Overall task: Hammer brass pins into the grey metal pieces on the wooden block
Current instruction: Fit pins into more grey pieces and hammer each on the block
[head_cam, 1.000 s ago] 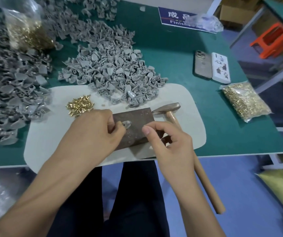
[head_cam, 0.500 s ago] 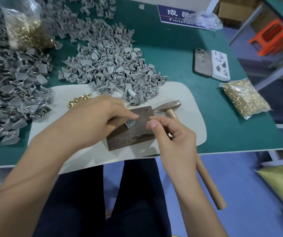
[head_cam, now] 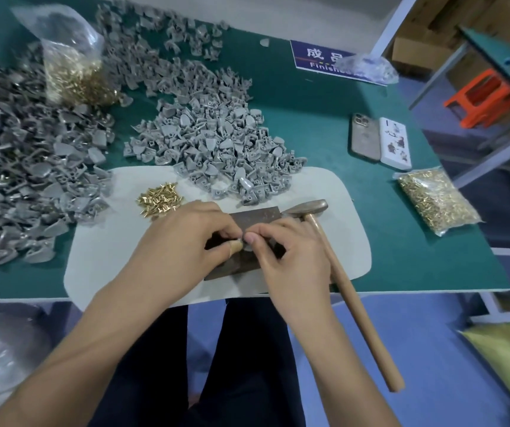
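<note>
Since half a second ago the two hands have closed in until their fingertips meet over the wooden block (head_cam: 255, 217), where before a gap lay between them and a grey piece sat in plain sight. The left hand (head_cam: 182, 245) arches over the block's left part with fingers curled and the thumb tucked under; the right hand (head_cam: 287, 257) comes in from the near right, fingers bent and pinching. Between the fingertips only a sliver of the grey piece (head_cam: 249, 248) shows, and I cannot tell whether a pin is held there. The hammer (head_cam: 333, 260) lies untouched just right of the block, its handle running past the table (head_cam: 324, 118) edge. Loose brass pins (head_cam: 159, 200) lie far left of the block on the white mat (head_cam: 333, 192).
</note>
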A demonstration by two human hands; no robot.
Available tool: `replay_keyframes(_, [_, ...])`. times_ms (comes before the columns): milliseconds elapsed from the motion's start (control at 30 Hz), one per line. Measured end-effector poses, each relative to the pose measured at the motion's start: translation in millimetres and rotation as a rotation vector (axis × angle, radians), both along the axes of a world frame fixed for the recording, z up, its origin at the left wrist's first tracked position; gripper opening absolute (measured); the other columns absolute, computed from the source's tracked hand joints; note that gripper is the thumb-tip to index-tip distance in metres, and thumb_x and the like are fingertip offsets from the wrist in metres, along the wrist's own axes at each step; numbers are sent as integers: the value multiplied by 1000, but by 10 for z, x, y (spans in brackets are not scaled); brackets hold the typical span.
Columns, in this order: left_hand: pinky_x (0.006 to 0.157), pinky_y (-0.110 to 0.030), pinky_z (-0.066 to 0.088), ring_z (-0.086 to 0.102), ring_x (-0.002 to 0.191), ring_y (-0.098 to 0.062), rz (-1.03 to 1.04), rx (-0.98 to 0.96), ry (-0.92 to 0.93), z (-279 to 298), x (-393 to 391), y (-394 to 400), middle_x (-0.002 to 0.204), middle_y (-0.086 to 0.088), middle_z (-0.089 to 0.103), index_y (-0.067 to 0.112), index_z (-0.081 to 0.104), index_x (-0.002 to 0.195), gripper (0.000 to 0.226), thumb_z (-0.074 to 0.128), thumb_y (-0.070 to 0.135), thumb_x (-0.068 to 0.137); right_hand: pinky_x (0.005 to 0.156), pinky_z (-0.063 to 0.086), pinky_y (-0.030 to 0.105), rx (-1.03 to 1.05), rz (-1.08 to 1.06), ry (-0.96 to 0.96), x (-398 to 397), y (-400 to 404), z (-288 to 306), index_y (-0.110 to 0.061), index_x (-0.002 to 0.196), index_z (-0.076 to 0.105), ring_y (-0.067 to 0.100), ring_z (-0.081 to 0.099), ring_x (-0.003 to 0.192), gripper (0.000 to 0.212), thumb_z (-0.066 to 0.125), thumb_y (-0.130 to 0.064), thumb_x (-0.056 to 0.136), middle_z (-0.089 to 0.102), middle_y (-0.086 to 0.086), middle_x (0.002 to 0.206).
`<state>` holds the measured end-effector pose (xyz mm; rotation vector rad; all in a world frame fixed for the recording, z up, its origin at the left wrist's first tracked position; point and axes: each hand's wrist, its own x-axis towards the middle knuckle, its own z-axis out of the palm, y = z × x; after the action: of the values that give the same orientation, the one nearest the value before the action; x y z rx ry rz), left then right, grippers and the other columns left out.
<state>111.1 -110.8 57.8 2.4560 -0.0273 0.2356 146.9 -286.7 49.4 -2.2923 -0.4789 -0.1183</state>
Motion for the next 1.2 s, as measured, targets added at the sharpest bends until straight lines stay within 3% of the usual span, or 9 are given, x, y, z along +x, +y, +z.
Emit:
replay_keyframes(267, [68, -35, 48, 45, 88, -6, 83, 22, -7, -70, -44, -27, 80, 18, 61, 39, 69, 82, 8, 75, 43, 79, 71, 48, 42, -328, 80, -198, -6, 24, 142, -31, 89, 75, 17, 53, 89, 11, 67, -32, 96, 61, -10, 84])
replay_keyframes(367, [67, -31, 45, 45, 88, -3, 107, -38, 21, -87, -45, -14, 81, 21, 61, 42, 69, 81, 9, 76, 48, 78, 74, 49, 42, -283, 171, -93, 112, -28, 174, -33, 90, 78, 16, 56, 91, 10, 69, -31, 95, 63, -11, 83])
replay_keyframes(533, [69, -32, 47, 46, 90, -4, 129, -100, 43, -145, -48, -20, 84, 22, 62, 43, 70, 80, 11, 79, 47, 77, 63, 33, 12, -317, 199, -88, 235, -59, 162, -39, 88, 76, -1, 51, 82, 8, 69, -39, 89, 59, -20, 77])
replay_keyframes(633, [68, -31, 47, 46, 92, -3, 133, -92, 46, -150, -51, -22, 86, 23, 62, 44, 70, 82, 11, 80, 48, 78, 69, 44, 21, -136, 217, 108, 289, -120, 128, -38, 88, 76, 3, 62, 81, 4, 73, -38, 86, 69, -24, 79])
replay_keyframes(733, [66, -24, 41, 43, 93, 0, 139, -64, 59, -145, -52, -20, 87, 25, 61, 45, 68, 83, 11, 79, 48, 79, 74, 51, 34, -118, 210, 92, 282, -130, 145, -35, 86, 76, 8, 63, 80, 2, 76, -38, 85, 69, -20, 79])
replay_keyframes(933, [65, -25, 42, 42, 92, 0, 143, -49, 52, -134, -54, -22, 87, 25, 62, 45, 67, 83, 12, 78, 47, 79, 71, 48, 33, -323, 220, -86, 92, -85, 223, -32, 93, 73, -1, 47, 84, 6, 68, -29, 94, 61, -14, 88])
replay_keyframes(1067, [68, -30, 45, 42, 92, -2, 147, -54, 61, -130, -52, -28, 88, 24, 62, 44, 67, 82, 13, 79, 44, 79, 74, 50, 39, -549, 300, -228, 52, 3, 357, -23, 95, 70, 18, 59, 96, 10, 60, -25, 98, 62, -6, 95])
replay_keyframes(1133, [69, -31, 47, 44, 93, -3, 156, -51, 51, -131, -49, -34, 87, 23, 63, 43, 68, 81, 12, 80, 44, 79, 70, 50, 37, -723, 362, -264, 77, 91, 437, -22, 93, 66, 22, 61, 96, 3, 68, -19, 92, 61, -2, 95])
replay_keyframes(1200, [69, -32, 47, 47, 93, -5, 158, -70, 46, -129, -44, -36, 86, 22, 63, 42, 70, 81, 12, 81, 45, 78, 60, 45, 30, -837, 403, -280, 69, 169, 519, -21, 86, 67, 22, 64, 87, 18, 79, -11, 76, 63, -2, 88])
